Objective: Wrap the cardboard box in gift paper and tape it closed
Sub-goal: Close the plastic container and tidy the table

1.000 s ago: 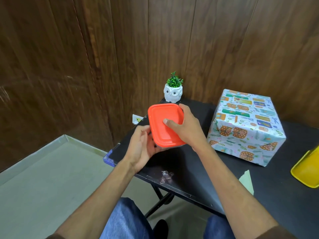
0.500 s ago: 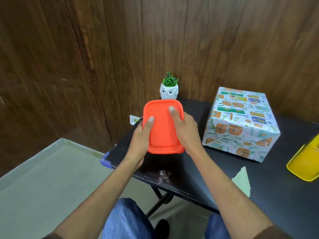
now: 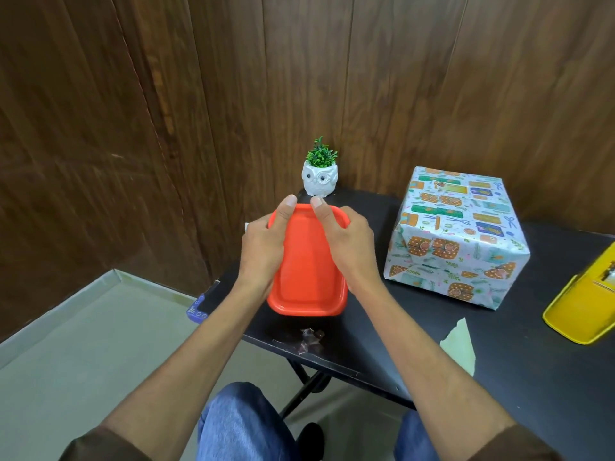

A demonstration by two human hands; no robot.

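With the left hand, grips the left long side of a red-orange rectangular plastic container, thumb stretched along its top towards the far rim. Clasps the opposite side the same way with the right hand, thumb tips nearly meeting, at the near left corner of a black tabletop. Nearer than the container, a crumpled bit of clear tape. Just beyond the thumbs, a white ceramic owl pot with a green plant. Further right, apart from both hands, the box wrapped in patterned gift paper, flat on the table by the wooden wall. Then a pale green paper scrap and a yellow plastic object, cut off at the right edge.
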